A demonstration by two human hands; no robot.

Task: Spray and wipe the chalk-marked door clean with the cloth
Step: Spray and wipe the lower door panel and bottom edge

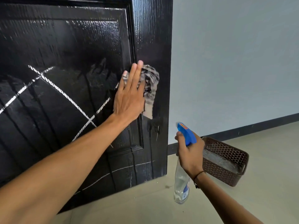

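Two hands busy: left hand (129, 96) presses the cloth (149, 88) flat-fingered on the wet door (64, 46), right hand (190, 152) grips the spray bottle (182, 180). I'd sweep firmly leftward across those chalk lines (64, 94).

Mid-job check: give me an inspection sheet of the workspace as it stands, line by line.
Surface: black door is wet and streaked; white chalk lines still cross the panel, with thinner ones lower down.
Job's things: striped cloth pressed flat against the door's right side; spray bottle with blue trigger head, clear body, held off the door.
Clutter: brown perforated basket on the floor by the wall.
Hands: left hand flat, fingers straight, pressing the cloth; right hand grips the bottle's neck.
Cables: nothing seen.
Surroundings: pale wall, dark skirting board, beige floor; a dark band on the right wrist.
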